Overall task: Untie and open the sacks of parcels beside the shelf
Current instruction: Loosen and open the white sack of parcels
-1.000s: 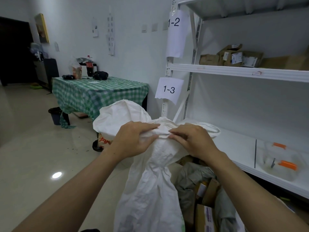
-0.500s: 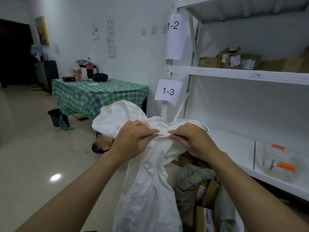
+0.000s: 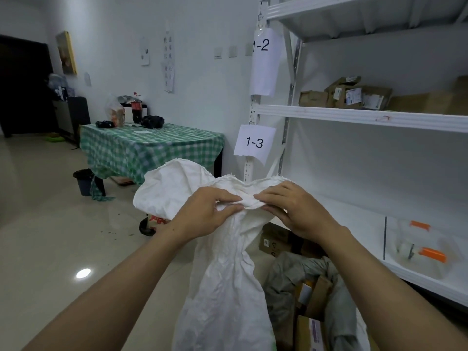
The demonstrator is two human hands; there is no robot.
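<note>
Sack point(image 3: 228, 287) of white woven cloth stands upright before the person, just left of the shelf point(image 3: 354, 117), its neck bunched tight and its loose top flopped out above. Both hands pinch that bunched neck: the left hand point(image 3: 202, 216) with fingers curled over the folds from the left, the right hand point(image 3: 296, 211) nipping them between fingertips and thumb from the right, the two nearly touching. The white shelf crowds the right side; tiled floor point(image 3: 50, 236) lies open to the left, as far as a surface point(image 3: 152, 148) under a green checked cloth by the wall. Low on the right, against the sack, a grey sack point(image 3: 291, 272) gapes with cardboard parcels point(image 3: 317, 297) showing. Brown boxes point(image 3: 359, 95) sit on the middle shelf board. On the shelf post hang the 1-2 tag point(image 3: 263, 46) and, below it, the 1-3 tag point(image 3: 254, 142).
</note>
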